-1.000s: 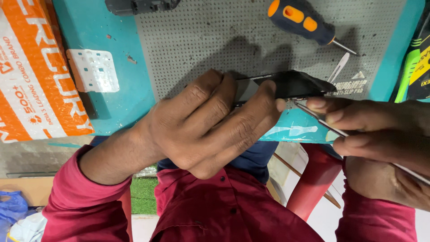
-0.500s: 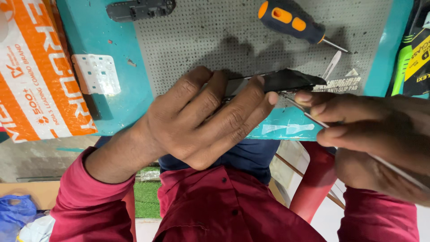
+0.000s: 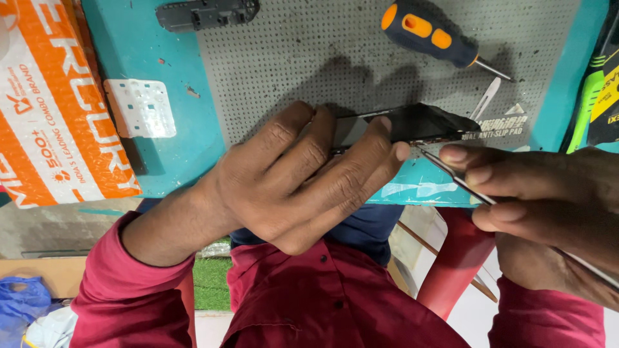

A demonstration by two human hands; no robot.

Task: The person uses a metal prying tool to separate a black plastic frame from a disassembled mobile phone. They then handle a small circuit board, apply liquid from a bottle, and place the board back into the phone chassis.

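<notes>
our left hand [image 3: 303, 183] keeps its grip closed on the dark phone part [image 3: 412, 124], now tilted higher off the grey mat [image 3: 290, 58] on the tabletop; our right hand [image 3: 541, 200] still pinches the tweezers [image 3: 461, 182], tip touching its edge, so prying continues.

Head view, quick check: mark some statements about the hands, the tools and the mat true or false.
1. The left hand grips the flat black device. True.
2. The right hand holds the screwdriver. False: it lies free on the grey mat; the right hand holds a thin metal tool.
3. The thin metal tool's tip is at the device's edge. True.
4. The white plate lies on the grey mat. False: it lies on the teal surface beside it.
</notes>
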